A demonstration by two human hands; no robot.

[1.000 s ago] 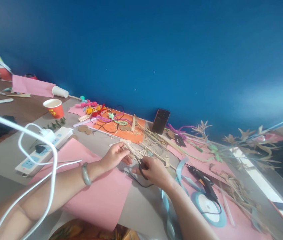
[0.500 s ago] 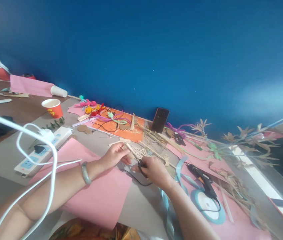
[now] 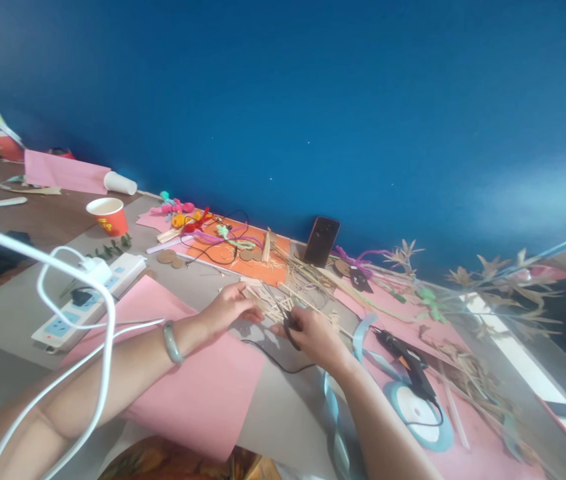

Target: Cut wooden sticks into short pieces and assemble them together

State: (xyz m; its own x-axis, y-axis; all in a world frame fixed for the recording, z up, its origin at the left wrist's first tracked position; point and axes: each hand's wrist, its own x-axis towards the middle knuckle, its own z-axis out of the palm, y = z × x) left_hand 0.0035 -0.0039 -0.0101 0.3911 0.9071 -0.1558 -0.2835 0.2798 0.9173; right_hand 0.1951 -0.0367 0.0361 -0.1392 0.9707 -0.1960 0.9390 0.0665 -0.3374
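Ahead, strips [image 3: 272,309] lie between left hand [image 3: 229,309], grip unclear, and right hand [image 3: 315,337], grasping scissors [image 3: 290,327].

power strip [image 3: 91,303]: left | sticks [image 3: 273,308]: centre | glue gun [image 3: 411,367]: right | phone [image 3: 321,243]: behind (by wall [image 3: 283,107])

A single head-worn camera views the table [image 3: 283,413] from above its near edge, at close range. The optical axis points forward and down, over the left hand [image 3: 230,310] and right hand [image 3: 313,337], toward the blue wall [image 3: 313,100] behind the far edge. That edge slopes down from left to right in frame.
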